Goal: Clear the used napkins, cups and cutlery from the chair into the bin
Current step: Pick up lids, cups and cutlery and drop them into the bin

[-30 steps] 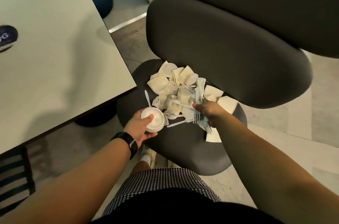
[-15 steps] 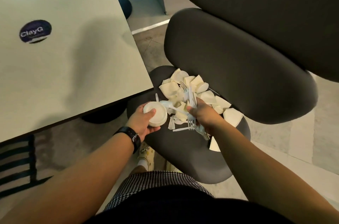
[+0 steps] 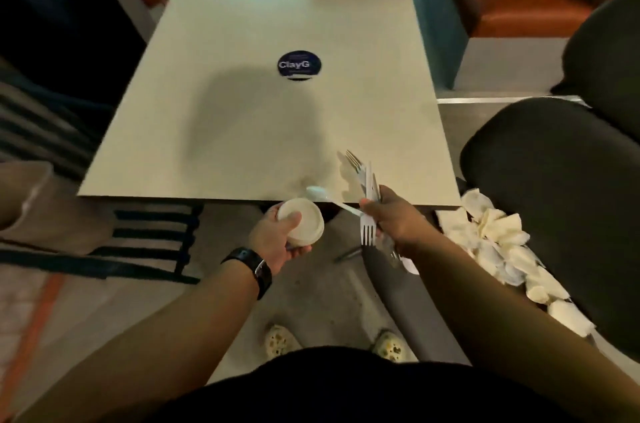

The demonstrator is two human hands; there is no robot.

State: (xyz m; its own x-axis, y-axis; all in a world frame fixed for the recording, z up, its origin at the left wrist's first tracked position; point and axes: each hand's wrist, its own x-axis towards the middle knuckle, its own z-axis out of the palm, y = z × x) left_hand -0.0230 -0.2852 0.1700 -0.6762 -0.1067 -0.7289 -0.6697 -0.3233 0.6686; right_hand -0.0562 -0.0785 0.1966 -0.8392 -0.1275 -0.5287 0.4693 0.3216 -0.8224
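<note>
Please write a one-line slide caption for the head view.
Left hand holds a cup, right hand grips plastic cutlery; napkins remain on the chair.

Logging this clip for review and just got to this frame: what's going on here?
A person is clearing used tableware from a dark chair. The left hand holds a white paper cup; the right hand grips a bundle of white plastic forks and a spoon. Both hands are lifted beside the table edge, off the seat. A heap of crumpled napkins is on the chair. No bin is in view.
</note>
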